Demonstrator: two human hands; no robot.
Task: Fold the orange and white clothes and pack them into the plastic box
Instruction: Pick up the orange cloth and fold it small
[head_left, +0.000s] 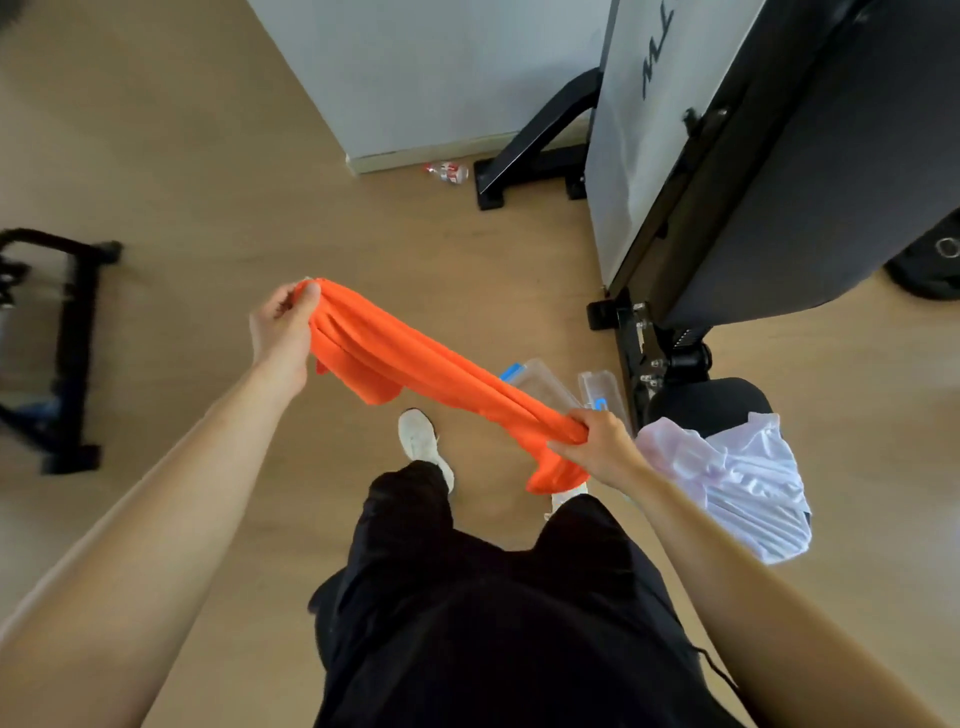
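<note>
An orange garment hangs stretched in the air between my two hands, bunched into a long band. My left hand pinches its upper left end. My right hand grips its lower right end, with a short tail hanging below. Under the garment, a clear plastic box with blue clips sits on the floor, partly hidden, and its lid lies beside it. A white garment lies crumpled on a black stool to my right.
I stand on a wood floor in black trousers and white shoes. A large dark table on a black frame rises at the right. A black stand is at the left, and a small bottle lies by the wall.
</note>
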